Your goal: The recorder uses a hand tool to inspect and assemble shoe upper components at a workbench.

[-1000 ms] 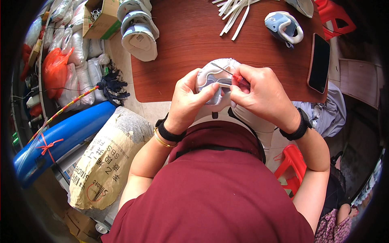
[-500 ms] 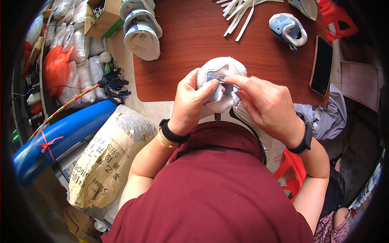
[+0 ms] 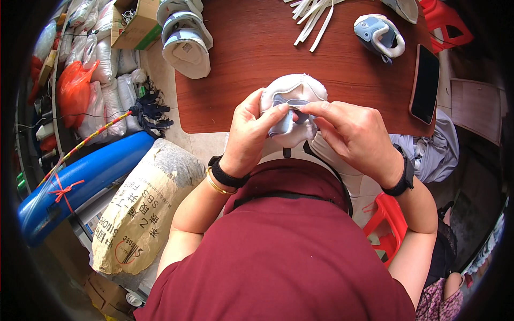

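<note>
Close in front of me, at the table's near edge, is a white and light-blue shoe upper [image 3: 293, 85], its rounded white end pointing away. My left hand [image 3: 248, 132] grips its left side, thumb pressed on the blue part by the opening. A narrow pale strip [image 3: 296, 102] crosses that opening. My right hand [image 3: 360, 132] pinches the strip's right end between closed fingers; the exact fingertip contact is partly hidden. Black bands circle both wrists.
On the red-brown table [image 3: 241, 43] lie stacked shoe uppers [image 3: 186, 53], loose white strips [image 3: 316, 24], another upper [image 3: 379, 36] and a phone [image 3: 424, 85]. To the left are a blue roll [image 3: 85, 184] and a large sack [image 3: 142, 208]. A red stool [image 3: 388, 224] stands at right.
My right hand has shifted slightly, its forefinger now straighter along the strip. The strip shows more plainly across the opening. My left hand keeps its grip on the upper.
</note>
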Tool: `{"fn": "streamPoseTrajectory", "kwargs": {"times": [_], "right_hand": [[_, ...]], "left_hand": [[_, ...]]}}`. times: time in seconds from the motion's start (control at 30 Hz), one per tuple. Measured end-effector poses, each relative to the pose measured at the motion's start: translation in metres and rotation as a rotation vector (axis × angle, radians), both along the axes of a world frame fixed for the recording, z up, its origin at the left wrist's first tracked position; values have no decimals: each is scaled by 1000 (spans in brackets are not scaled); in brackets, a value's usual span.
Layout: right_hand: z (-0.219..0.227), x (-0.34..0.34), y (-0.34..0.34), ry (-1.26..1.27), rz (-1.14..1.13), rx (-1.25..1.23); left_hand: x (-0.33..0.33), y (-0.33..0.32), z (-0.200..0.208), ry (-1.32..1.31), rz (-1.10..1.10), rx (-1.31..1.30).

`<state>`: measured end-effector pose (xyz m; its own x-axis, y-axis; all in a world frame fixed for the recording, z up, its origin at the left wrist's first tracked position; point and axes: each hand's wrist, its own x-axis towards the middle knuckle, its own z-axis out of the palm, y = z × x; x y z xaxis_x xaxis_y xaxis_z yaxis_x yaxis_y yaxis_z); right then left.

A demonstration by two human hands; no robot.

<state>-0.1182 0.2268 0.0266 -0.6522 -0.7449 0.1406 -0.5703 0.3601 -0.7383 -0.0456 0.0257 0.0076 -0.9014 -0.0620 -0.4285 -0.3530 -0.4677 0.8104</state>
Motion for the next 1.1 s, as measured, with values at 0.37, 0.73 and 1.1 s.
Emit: {"fn": "streamPoseTrajectory", "kwargs": {"times": [0.37,0.73,1.1], "right_hand": [[0,0,0,-48,5,0],[0,-3,2,-10,20,9],[-5,1,1,1,-13,-27]], "left_hand": [[0,-1,-3,2,-4,-30],[2,2,-4,46,-1,-102],[1,1,-6,39,5,-110]]}}
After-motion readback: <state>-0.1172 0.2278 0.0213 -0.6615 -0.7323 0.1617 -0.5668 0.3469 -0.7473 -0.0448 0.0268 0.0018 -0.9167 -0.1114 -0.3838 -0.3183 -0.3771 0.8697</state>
